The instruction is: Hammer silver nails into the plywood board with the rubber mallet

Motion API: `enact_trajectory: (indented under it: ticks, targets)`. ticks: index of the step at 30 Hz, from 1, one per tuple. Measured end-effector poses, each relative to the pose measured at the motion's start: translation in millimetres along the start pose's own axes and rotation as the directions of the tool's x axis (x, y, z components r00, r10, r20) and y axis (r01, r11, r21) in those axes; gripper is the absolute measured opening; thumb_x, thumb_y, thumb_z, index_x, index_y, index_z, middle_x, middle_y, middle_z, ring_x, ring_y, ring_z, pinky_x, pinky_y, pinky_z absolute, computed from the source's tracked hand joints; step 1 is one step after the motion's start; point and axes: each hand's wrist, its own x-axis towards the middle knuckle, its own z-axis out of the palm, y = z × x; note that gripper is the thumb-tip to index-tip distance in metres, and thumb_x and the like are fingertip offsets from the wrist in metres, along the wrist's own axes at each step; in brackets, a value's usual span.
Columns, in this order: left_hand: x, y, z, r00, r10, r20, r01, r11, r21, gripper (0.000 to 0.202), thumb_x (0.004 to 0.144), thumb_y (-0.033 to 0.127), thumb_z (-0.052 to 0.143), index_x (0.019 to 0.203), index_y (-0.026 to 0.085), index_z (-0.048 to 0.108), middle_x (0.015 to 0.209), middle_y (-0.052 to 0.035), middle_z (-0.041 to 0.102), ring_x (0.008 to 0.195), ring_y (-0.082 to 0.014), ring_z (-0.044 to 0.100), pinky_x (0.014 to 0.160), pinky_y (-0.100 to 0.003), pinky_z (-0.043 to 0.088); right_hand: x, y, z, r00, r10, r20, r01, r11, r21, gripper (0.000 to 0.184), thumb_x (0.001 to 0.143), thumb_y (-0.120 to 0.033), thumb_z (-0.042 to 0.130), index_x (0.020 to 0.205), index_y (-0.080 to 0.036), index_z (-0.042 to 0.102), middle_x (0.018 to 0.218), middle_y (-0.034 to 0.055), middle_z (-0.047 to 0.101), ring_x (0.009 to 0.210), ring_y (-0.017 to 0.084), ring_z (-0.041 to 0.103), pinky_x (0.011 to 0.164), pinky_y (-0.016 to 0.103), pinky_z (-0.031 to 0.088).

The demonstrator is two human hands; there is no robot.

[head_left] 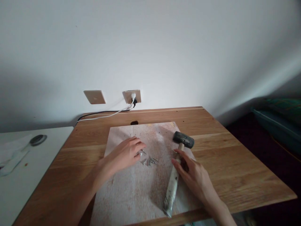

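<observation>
My right hand (pixel 194 171) grips the pale, paint-worn handle of a mallet (pixel 172 188) just below its black head. The mallet lies slanted over the board, with the head at the far end and the handle's butt near the front edge. Curled fingers and thumb of my left hand (pixel 129 152) pinch a nail (pixel 143 151), only part of which shows. Right beside that hand, several loose silver nails (pixel 150 161) lie in a small fan. Under both hands is a worn, whitish board (pixel 127 197) with a row of small marks or nail heads near its far edge.
The board rests on a wooden table (pixel 223 157) against a white wall. A socket (pixel 131 96) holds plugs whose cables (pixel 105 115) run left along the table's back. At left, a white surface (pixel 30 185) carries a dark round object (pixel 38 140).
</observation>
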Motion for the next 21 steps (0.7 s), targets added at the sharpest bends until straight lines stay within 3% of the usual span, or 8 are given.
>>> enact_trajectory:
  ticks: [5, 10, 13, 16, 19, 21]
  targets:
    - [23, -12, -1.9, 0.995, 0.048, 0.089, -0.035, 0.989, -0.144, 0.016, 0.080, 0.004, 0.070, 0.081, 0.019, 0.069, 0.097, -0.0024, 0.068, 0.095, -0.0198, 0.065, 0.086, -0.031, 0.051, 1, 5, 2, 0.999, 0.046, 0.000, -0.046, 0.996, 0.072, 0.047, 0.097, -0.051, 0.053, 0.131, -0.025, 0.073, 0.071, 0.0007, 0.071, 0.064, 0.025, 0.074, 0.062, 0.033, 0.049]
    - [26, -19, -1.7, 0.995, 0.023, 0.095, 0.001, 0.969, -0.247, 0.017, 0.077, 0.003, 0.060, 0.081, 0.020, 0.063, 0.089, -0.0003, 0.066, 0.083, -0.0161, 0.063, 0.075, -0.028, 0.047, -2, 3, -5, 0.993, 0.106, -0.047, -0.089, 0.956, 0.280, 0.043, 0.095, -0.050, 0.061, 0.127, -0.025, 0.072, 0.068, -0.0034, 0.060, 0.059, 0.020, 0.062, 0.060, 0.031, 0.046]
    - [39, -25, 0.5, 0.997, 0.014, 0.076, 0.012, 0.941, -0.339, 0.016, 0.079, 0.007, 0.058, 0.087, 0.020, 0.063, 0.084, 0.0010, 0.067, 0.074, -0.0139, 0.061, 0.070, -0.027, 0.045, -4, 2, -15, 0.973, 0.226, -0.046, -0.164, 0.817, 0.553, 0.046, 0.094, -0.051, 0.065, 0.135, -0.028, 0.064, 0.071, -0.0048, 0.056, 0.060, 0.018, 0.056, 0.057, 0.028, 0.045]
    - [68, -28, 7.4, 0.999, 0.030, 0.012, -0.021, 0.899, -0.438, 0.013, 0.082, 0.010, 0.058, 0.089, 0.020, 0.064, 0.080, 0.0013, 0.068, 0.071, -0.0125, 0.061, 0.069, -0.026, 0.046, -3, 4, -23, 0.934, 0.356, 0.023, -0.268, 0.659, 0.703, 0.052, 0.093, -0.054, 0.066, 0.140, -0.033, 0.058, 0.079, -0.0020, 0.063, 0.067, 0.020, 0.061, 0.057, 0.028, 0.047]
    - [106, -27, 18.9, 0.998, 0.065, -0.025, -0.069, 0.874, -0.480, 0.013, 0.082, 0.010, 0.061, 0.089, 0.019, 0.067, 0.081, 0.0002, 0.069, 0.073, -0.0128, 0.062, 0.071, -0.026, 0.047, 0, 9, -29, 0.922, 0.368, 0.117, -0.323, 0.568, 0.757, 0.054, 0.089, -0.052, 0.070, 0.138, -0.032, 0.061, 0.080, -0.0003, 0.064, 0.069, 0.022, 0.061, 0.057, 0.030, 0.049]
    - [131, -27, 27.6, 0.994, 0.098, -0.040, -0.105, 0.872, -0.478, 0.015, 0.081, 0.009, 0.061, 0.090, 0.018, 0.069, 0.082, -0.0006, 0.071, 0.074, -0.0132, 0.063, 0.073, -0.026, 0.048, 3, 13, -32, 0.915, 0.360, 0.180, -0.342, 0.461, 0.819, 0.048, 0.084, -0.046, 0.074, 0.128, -0.029, 0.067, 0.073, -0.0019, 0.057, 0.060, 0.018, 0.052, 0.052, 0.028, 0.045]
